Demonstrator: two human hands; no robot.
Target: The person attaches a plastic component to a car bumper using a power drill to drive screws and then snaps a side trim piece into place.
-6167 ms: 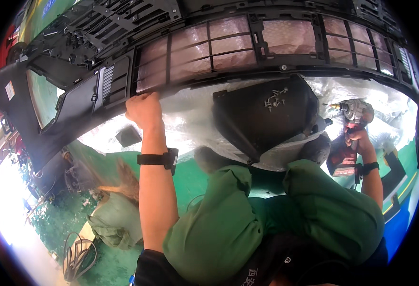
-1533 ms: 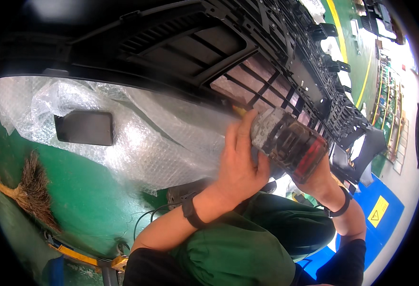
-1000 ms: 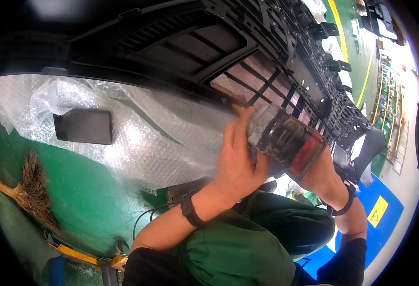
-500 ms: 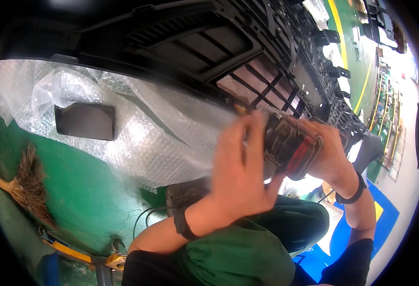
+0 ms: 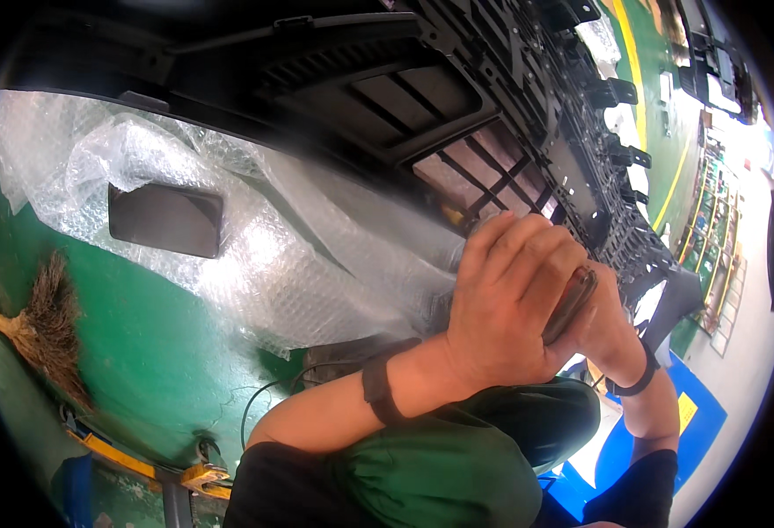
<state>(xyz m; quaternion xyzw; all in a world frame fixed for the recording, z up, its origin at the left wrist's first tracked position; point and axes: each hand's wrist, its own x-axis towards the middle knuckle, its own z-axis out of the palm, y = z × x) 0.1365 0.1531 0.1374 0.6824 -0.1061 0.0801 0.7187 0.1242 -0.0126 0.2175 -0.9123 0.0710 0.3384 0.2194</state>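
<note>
Both my hands are closed around a dark, block-shaped thing (image 5: 569, 308) in front of my knees. My left hand (image 5: 512, 295) lies over its top and near side with bent fingers. My right hand (image 5: 609, 326) wraps it from the right. Most of it is hidden now, though a red part showed on it earlier. Just beyond my hands is a large black plastic part (image 5: 378, 101) with ribs and a grid opening, like a vehicle bumper. Bubble wrap (image 5: 264, 290) is spread under and beside it.
A dark flat rectangular piece (image 5: 167, 220) lies on the bubble wrap. At the left is a straw broom (image 5: 48, 330) on the green floor, with a yellow metal bar (image 5: 119, 453) below. A cable (image 5: 251, 409) runs near my left forearm. A blue panel (image 5: 690, 414) lies at right.
My left hand has moved right and closed over the dark block-shaped thing, hiding its red part. My right hand stays on it. The view has shifted slightly.
</note>
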